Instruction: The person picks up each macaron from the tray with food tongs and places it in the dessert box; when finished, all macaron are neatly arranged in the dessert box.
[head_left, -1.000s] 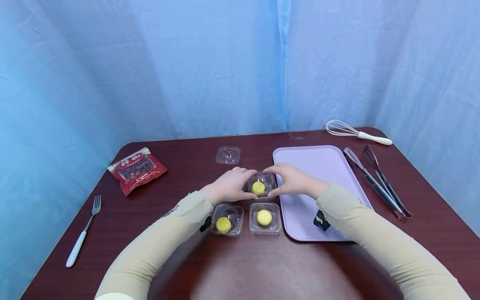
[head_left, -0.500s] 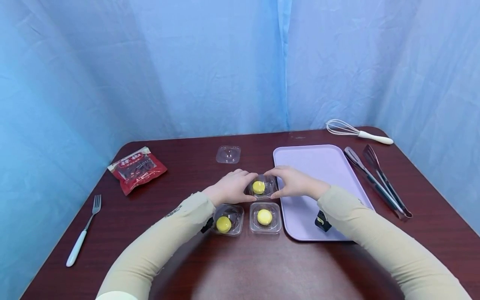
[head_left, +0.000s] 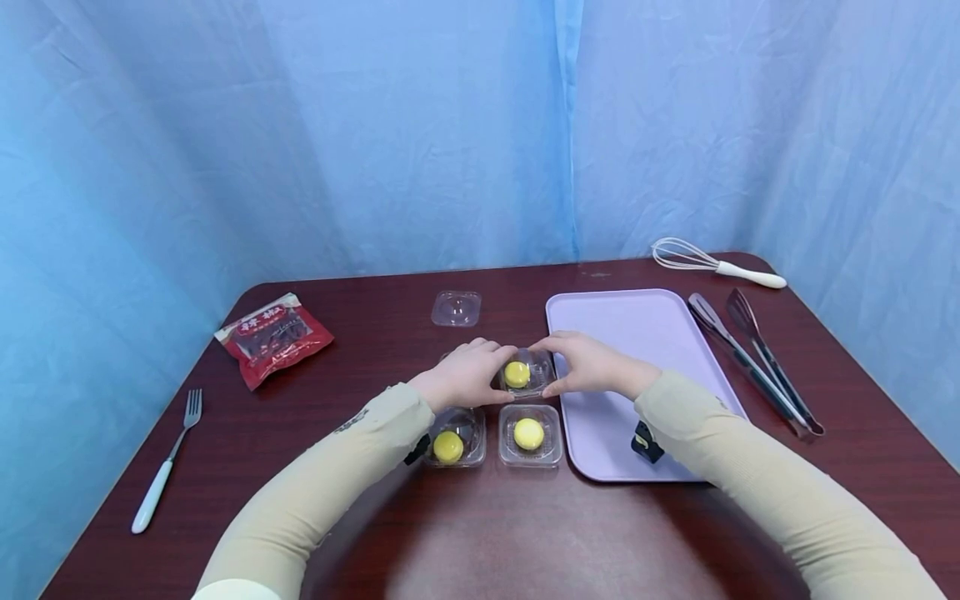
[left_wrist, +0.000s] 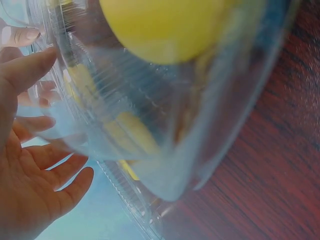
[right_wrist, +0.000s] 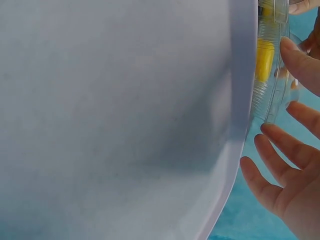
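Both hands are at a clear plastic box (head_left: pixel 536 382) with a yellow macaron (head_left: pixel 517 375) inside. My left hand (head_left: pixel 471 372) holds its left side, thumb toward the front edge. The right hand (head_left: pixel 591 364) grips the opposite side, close to the tray's left edge; in the right wrist view its thumb lies along the box's side (right_wrist: pixel 272 95). In front stands another clear box (head_left: pixel 551 458) with a yellow macaron (head_left: pixel 528 433). Beside it, partly behind the left wrist, is a domed clear box (head_left: pixel 476 450) with a macaron (head_left: pixel 448 447), looming large in the left wrist view.
A lilac tray (head_left: pixel 637 321) lies right of the boxes. Beyond it are tongs (head_left: pixel 761 367) and a white-handled whisk (head_left: pixel 738 272). A clear lid (head_left: pixel 456 309) lies toward the back. At left are a red food packet (head_left: pixel 273 340) and a fork (head_left: pixel 167 467).
Both hands stay at the same box and shift only slightly, the left a little to the right. The right thumb is a bit lower at the box's front corner.
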